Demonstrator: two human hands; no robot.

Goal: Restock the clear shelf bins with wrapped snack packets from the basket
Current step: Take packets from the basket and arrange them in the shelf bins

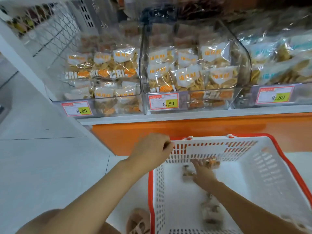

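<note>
Nearest, by the basket's [266, 168] near left corner, a sandalled foot [137, 220] is standing on the floor. The basket is running low. A small blurred cluster of packets [211, 211] is lying toward its near edge, and another packet [186, 172] is sitting near the middle of its floor. An orange-tinted packet [211, 162] is resting against its far wall.

The right hand [203, 173] is reaching in with fingers stretched out and spread. Its fingertips are arriving at the orange-tinted packet, though motion blur is hiding whether they are touching it. The left hand [152, 147] is curling its fingers over the rim at the far left corner, steadying the basket.

Beyond, along the shelf's front edge [185, 117], the left bin [101, 98], middle bin [185, 92] and right bin [244, 98] are all brimming with packets. Judging by this, the restocking is nearing its end, with only these few packets waiting to go up.
</note>
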